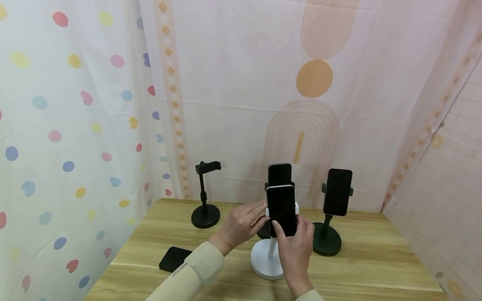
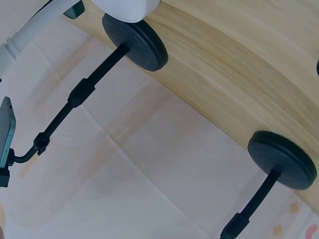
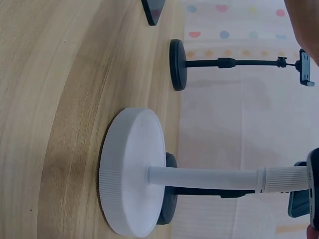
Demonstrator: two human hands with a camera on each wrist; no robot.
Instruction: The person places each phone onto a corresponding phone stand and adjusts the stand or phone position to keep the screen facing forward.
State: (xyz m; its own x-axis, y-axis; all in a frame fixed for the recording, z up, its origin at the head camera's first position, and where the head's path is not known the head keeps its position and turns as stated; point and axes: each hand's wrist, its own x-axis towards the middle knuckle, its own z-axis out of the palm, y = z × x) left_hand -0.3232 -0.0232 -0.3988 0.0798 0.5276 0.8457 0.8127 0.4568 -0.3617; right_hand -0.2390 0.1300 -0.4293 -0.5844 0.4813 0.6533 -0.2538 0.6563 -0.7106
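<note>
The phone (image 1: 282, 202) is in front of the person, at the top of the white stand (image 1: 260, 261), between the two white arms of the clamp (image 1: 297, 208). Its dark screen faces the person, and it stands nearly upright. The right hand (image 1: 297, 248) holds the phone at its lower right part: the thumb lies on the front near the bottom, and the fingers are at the right edge and partly hidden behind. The left hand (image 1: 241, 221) is at the left side of the clamp, with fingertips and thumb close to its left arm; one cannot tell whether they pinch it or only touch it.

The round base of the white stand is on the wooden table (image 1: 361, 259). Just behind it is the middle stand (image 2: 137, 42), which is black and bears a back phone (image 1: 280, 172). To the right, the green stand (image 1: 326, 240) carries another upright phone, the side phone (image 1: 338, 192). To the left, well apart, stands the black stand (image 1: 205, 216) with its bare holder (image 1: 208, 167) on top. A flat phone (image 1: 174, 259) lies on the table near the left sleeve (image 1: 205, 263), which covers part of it.
</note>
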